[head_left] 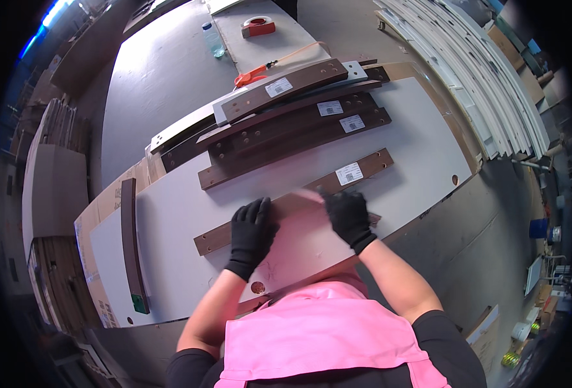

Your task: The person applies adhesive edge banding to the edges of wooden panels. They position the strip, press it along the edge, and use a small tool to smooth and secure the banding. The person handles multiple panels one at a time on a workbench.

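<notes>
Both black-gloved hands press on a long brown wooden slat [357, 169] lying on a white panel [182, 207], its long axis running from lower left to upper right. The left hand [252, 231] lies flat with fingers spread narrow on the slat; the right hand [349, 213] curls over its edge, its grip unclear through blur. A stack of similar labelled slats [292, 126] sits beyond, and a single dark curved slat [129, 239] lies apart at left, so most pieces appear still unhandled

Two gloved hands [252, 229], one tape roll [258, 26], one bottle [213, 40]
</notes>
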The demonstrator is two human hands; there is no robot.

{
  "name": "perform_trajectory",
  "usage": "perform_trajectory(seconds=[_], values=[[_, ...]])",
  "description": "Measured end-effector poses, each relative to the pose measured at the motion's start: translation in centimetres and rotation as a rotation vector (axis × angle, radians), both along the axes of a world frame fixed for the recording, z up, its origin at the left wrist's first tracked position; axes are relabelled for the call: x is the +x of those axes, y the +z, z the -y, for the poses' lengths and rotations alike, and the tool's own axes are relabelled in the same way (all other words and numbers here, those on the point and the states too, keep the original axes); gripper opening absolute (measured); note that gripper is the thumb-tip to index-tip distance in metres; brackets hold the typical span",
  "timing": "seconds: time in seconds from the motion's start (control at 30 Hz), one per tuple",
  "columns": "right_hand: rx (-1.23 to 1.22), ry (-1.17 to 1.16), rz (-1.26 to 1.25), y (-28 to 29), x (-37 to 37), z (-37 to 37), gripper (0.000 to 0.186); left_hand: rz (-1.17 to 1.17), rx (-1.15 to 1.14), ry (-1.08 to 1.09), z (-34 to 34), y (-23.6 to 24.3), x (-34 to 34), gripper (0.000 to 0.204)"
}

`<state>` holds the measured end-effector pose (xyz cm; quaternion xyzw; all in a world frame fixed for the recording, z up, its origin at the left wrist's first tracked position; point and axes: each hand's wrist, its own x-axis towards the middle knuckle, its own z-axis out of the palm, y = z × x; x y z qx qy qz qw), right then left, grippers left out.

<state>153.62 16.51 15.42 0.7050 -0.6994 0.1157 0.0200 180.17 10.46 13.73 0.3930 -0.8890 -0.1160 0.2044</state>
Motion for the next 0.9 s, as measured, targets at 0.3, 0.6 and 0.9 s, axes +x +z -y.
perform_trajectory(seconds=[0.3,0.6,0.9], values=[[-0.135,0.080,0.069,-1.6,-3.6,-1.3,0.039,0.084,0.034,0.059,0.0,2.0,7.9,0.067],[-0.010,0.108,-0.021,0.1,0.9,0.2,0.044,-0.120,0.385,-0.050,4.3,2.2,4.0,0.024],[-0.269,0.272,0.068,-1.1,7.6,0.4,0.019,-0.139,0.960,-0.225,10.5,1.2,4.6,0.014]])
